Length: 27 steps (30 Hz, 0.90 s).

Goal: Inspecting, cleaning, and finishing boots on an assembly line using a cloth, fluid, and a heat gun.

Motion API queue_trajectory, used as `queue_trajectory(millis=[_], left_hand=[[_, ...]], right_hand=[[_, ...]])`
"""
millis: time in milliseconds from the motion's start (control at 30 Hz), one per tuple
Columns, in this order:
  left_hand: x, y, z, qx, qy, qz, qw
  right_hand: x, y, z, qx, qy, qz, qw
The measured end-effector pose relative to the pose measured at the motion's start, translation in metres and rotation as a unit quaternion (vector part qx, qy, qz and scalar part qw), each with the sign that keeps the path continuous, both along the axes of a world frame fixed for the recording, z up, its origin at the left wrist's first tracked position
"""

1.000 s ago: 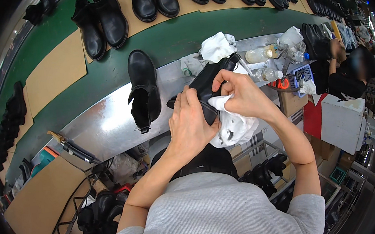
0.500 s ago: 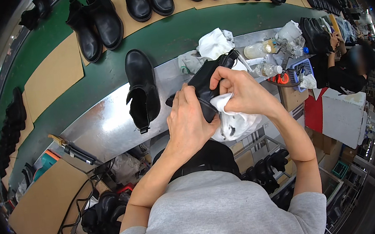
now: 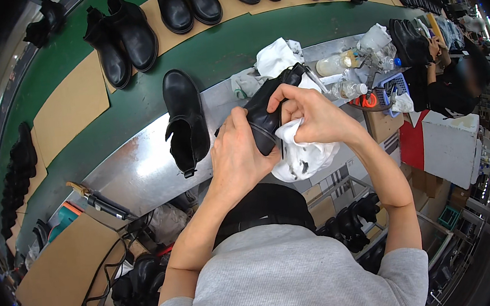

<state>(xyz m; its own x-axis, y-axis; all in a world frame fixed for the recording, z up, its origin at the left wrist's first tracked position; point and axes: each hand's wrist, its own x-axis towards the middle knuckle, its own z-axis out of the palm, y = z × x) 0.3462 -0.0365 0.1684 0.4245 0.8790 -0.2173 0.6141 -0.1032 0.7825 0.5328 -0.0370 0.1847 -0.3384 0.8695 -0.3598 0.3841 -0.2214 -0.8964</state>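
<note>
A black ankle boot (image 3: 259,109) is held tilted in front of me, over the near edge of the metal ledge. My left hand (image 3: 237,148) is wrapped round one end of it, thumb underneath. Closed on a white cloth with dark smudges (image 3: 304,158), my right hand (image 3: 314,115) has its bent fingers against the boot's side. The cloth hangs below that hand, and part of the boot is hidden behind my fingers. To the left, a second black ankle boot (image 3: 184,108) lies with its opening toward me.
Beyond the metal ledge (image 3: 131,164) runs a green table (image 3: 211,50) with rows of black boots on cardboard. White rags (image 3: 277,57), plastic bottles (image 3: 346,90) and a blue basket (image 3: 394,92) lie to the right. A corded tool (image 3: 105,205) rests at left. A person (image 3: 456,82) works far right.
My view has shifted slightly. Both hands keep their grip, and the held boot has turned a little, with the cloth hanging slightly further left.
</note>
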Motion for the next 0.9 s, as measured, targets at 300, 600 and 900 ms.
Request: queue_trajectory(millis=[300,600,900], left_hand=[[0.004,-0.003,-0.005,0.028,0.017,-0.005,0.999],[0.005,-0.007,-0.003,0.025,0.007,-0.009,1.000],[0.007,-0.007,-0.004,0.035,0.008,-0.010,0.999]], right_hand=[[-0.009,0.005,0.011,-0.047,-0.098,-0.037,0.993],[-0.006,0.004,0.006,-0.047,-0.069,-0.043,0.996],[-0.004,0.001,0.006,-0.051,-0.063,-0.047,0.996]])
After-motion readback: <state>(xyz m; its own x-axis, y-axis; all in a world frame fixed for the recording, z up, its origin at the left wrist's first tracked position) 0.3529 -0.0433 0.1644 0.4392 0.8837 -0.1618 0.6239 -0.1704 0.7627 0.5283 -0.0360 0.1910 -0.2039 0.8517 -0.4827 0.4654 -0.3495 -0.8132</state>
